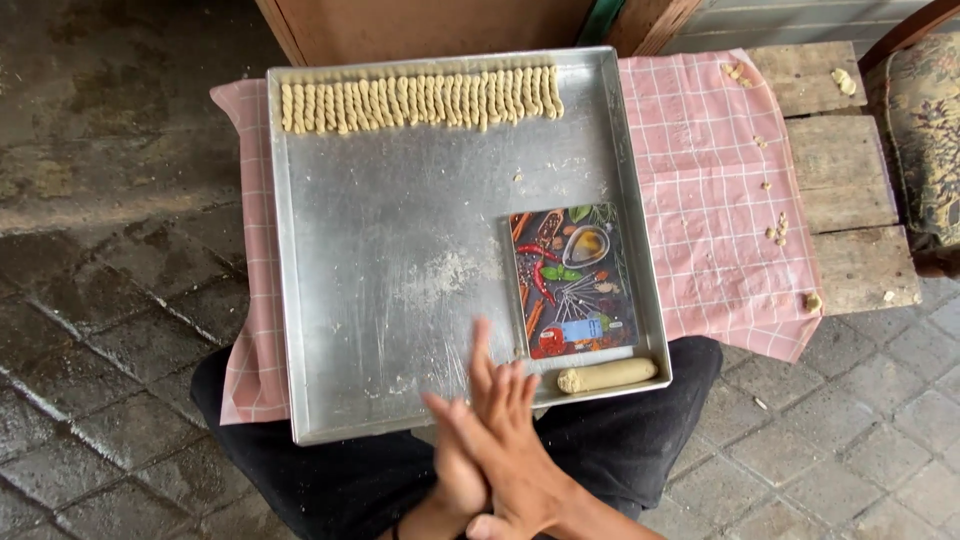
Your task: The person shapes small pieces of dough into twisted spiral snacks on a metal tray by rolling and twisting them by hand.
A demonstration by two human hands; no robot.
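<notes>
- Head camera, looking down: a seated person presses the right hand [510, 440] flat against the left hand [458, 478], palms together and fingers stretched out, just over the near edge of a large metal baking tray [400, 260]. Whatever lies between the palms is hidden; neither hand visibly grips anything.
- A single row of twisted dough sticks [420, 100] runs along the tray's far edge, from the far-left corner to short of the far-right corner. That is the finished work on show: one row laid, the rest of the tray bare apart from flour dust and crumbs.
- A log of raw dough [606, 375] lies in the near-right corner, just beside the near edge, apparently the stock left to shape.
- A rectangular board printed with chillies and spices [572, 280] sits flat against the tray's right edge, just beyond the log.
- The tray rests on a pink checked cloth [720, 200] spread over a wooden bench [850, 150]; dough scraps [776, 228] dot the cloth's right side and the planks.
- Cut off or unclear: the wrists and forearms leave the frame at the bottom, the left hand is largely covered by the right, and an upholstered seat [925, 130] is clipped at the right border.
</notes>
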